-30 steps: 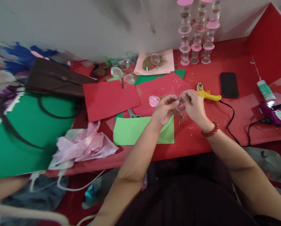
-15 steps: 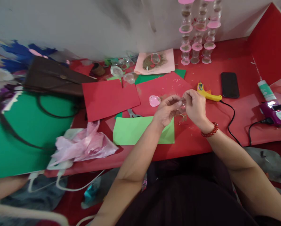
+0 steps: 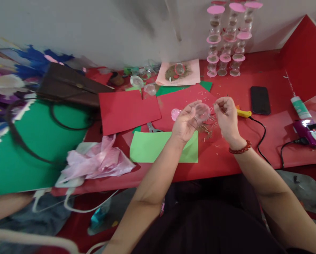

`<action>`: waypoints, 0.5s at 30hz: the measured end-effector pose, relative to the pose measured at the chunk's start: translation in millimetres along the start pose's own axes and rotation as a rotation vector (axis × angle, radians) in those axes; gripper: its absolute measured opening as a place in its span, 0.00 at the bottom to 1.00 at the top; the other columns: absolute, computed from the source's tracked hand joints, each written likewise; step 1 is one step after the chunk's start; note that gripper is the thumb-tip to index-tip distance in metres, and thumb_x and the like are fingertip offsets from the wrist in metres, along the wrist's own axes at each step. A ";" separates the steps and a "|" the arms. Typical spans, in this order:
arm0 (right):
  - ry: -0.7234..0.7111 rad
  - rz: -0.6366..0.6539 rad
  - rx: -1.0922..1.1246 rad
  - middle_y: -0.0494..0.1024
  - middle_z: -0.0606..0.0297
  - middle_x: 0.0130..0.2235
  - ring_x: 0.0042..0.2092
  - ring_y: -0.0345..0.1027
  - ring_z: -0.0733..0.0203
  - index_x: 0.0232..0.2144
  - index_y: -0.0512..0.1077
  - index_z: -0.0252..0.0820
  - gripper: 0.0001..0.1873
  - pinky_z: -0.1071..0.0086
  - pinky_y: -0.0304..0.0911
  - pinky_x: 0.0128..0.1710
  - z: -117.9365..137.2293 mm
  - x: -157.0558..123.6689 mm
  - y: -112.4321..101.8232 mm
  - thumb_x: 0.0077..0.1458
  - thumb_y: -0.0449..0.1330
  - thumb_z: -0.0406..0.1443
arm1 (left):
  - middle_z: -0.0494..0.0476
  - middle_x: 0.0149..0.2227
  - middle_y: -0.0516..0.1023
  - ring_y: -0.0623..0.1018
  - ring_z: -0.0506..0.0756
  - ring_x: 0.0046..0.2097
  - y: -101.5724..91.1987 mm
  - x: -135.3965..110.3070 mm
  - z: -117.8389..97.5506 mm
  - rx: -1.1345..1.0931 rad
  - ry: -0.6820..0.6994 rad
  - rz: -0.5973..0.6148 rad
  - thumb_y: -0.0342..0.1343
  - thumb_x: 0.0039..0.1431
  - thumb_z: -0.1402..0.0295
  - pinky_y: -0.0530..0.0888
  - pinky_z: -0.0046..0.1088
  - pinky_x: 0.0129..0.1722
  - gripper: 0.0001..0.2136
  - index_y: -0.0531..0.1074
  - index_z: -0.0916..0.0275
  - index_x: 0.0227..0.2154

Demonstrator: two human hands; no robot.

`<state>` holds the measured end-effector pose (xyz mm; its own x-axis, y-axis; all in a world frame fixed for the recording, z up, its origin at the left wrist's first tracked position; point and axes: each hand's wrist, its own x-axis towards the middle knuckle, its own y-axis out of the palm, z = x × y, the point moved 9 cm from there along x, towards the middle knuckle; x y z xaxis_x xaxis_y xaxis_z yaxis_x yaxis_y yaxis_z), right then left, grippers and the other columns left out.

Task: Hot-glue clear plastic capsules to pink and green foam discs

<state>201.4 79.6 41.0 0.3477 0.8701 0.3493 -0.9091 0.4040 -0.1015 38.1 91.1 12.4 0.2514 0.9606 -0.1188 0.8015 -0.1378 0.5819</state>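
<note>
My left hand [image 3: 183, 124] is closed on a clear plastic cup [image 3: 202, 112], its round opening turned towards me. To the right of the cup and apart from it, my right hand [image 3: 229, 121] is pinched shut; whatever lies between its fingertips is too small to name. A yellow glue gun [image 3: 243, 112] lies partly hidden behind the right hand. Just left of my left hand is a pink round piece [image 3: 176, 114]. Thin pale scraps [image 3: 207, 130] are scattered on the red table beneath both hands.
Towers of clear cups with pink discs [image 3: 225, 58] stand by the wall. A black phone [image 3: 260, 100] and purple power socket [image 3: 310, 131] are on the right. Green paper [image 3: 149, 147], scissors [image 3: 153, 127], red card [image 3: 128, 111] and a pink plastic bag [image 3: 99, 160] lie left.
My hands were together over the small clear object; now they are apart. The left hand has turned the cup's opening into view, and the right hand has drawn away to the right.
</note>
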 end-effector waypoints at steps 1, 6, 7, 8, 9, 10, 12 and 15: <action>0.020 0.033 0.040 0.70 0.69 0.31 0.32 0.65 0.65 0.33 0.66 0.47 0.11 0.69 0.63 0.34 -1.2 -1.5 4.5 0.69 0.58 0.42 | 0.58 0.50 0.84 0.80 0.58 0.61 -1.1 0.7 -1.6 -0.001 0.021 -0.008 0.64 0.63 0.68 0.78 0.37 0.60 0.08 0.78 0.59 0.45; 0.085 0.297 0.003 0.66 0.75 0.25 0.27 0.60 0.67 0.31 0.62 0.47 0.16 0.70 0.56 0.28 0.3 -19.4 35.0 0.62 0.65 0.43 | 0.56 0.53 0.83 0.80 0.57 0.57 -7.8 2.3 -5.6 0.054 0.083 -0.049 0.65 0.61 0.67 0.79 0.30 0.53 0.12 0.80 0.55 0.47; 0.063 0.303 -0.039 0.65 0.76 0.24 0.26 0.59 0.68 0.29 0.61 0.47 0.16 0.70 0.54 0.27 3.2 -21.5 35.9 0.60 0.66 0.40 | 0.55 0.53 0.83 0.81 0.57 0.56 -7.9 2.2 -5.2 0.077 0.086 -0.046 0.66 0.61 0.67 0.79 0.30 0.51 0.12 0.81 0.54 0.47; 0.040 0.290 -0.076 0.64 0.77 0.23 0.25 0.57 0.68 0.28 0.60 0.47 0.16 0.70 0.52 0.27 6.2 -22.4 34.8 0.59 0.65 0.38 | 0.56 0.53 0.82 0.81 0.57 0.56 -7.4 1.9 -5.3 0.104 0.098 -0.040 0.66 0.60 0.66 0.79 0.30 0.51 0.12 0.81 0.54 0.47; 0.021 0.266 -0.108 0.63 0.77 0.22 0.24 0.56 0.69 0.27 0.59 0.47 0.15 0.70 0.51 0.27 8.8 -22.5 32.4 0.58 0.63 0.35 | 0.56 0.53 0.82 0.80 0.57 0.56 -6.8 1.3 -7.0 0.142 0.128 -0.039 0.67 0.59 0.65 0.78 0.31 0.52 0.12 0.82 0.54 0.46; 0.006 0.241 -0.135 0.62 0.77 0.22 0.24 0.55 0.69 0.26 0.58 0.47 0.15 0.70 0.51 0.26 11.1 -22.1 29.7 0.58 0.61 0.33 | 0.56 0.53 0.82 0.79 0.57 0.57 -6.3 0.1 -10.5 0.198 0.179 -0.046 0.68 0.58 0.65 0.77 0.31 0.53 0.12 0.83 0.54 0.45; -0.024 0.224 -0.191 0.61 0.77 0.21 0.23 0.53 0.68 0.26 0.58 0.47 0.13 0.70 0.49 0.26 15.2 -21.7 27.4 0.56 0.59 0.31 | 0.55 0.53 0.81 0.78 0.57 0.58 -4.5 -3.7 -20.3 0.354 0.309 -0.075 0.72 0.54 0.65 0.75 0.32 0.57 0.12 0.84 0.53 0.43; -0.056 0.297 -0.266 0.63 0.76 0.21 0.23 0.53 0.68 0.26 0.59 0.47 0.12 0.69 0.48 0.26 18.1 -24.7 34.1 0.52 0.60 0.30 | 0.54 0.44 0.83 0.80 0.57 0.51 0.6 -5.9 -24.6 0.579 0.379 -0.081 0.74 0.51 0.65 0.75 0.32 0.56 0.08 0.85 0.55 0.35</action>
<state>157.7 66.8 45.7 0.0587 0.9464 0.3178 -0.8743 0.2023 -0.4412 23.8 91.3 33.2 0.0560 0.9768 0.2066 0.9966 -0.0672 0.0475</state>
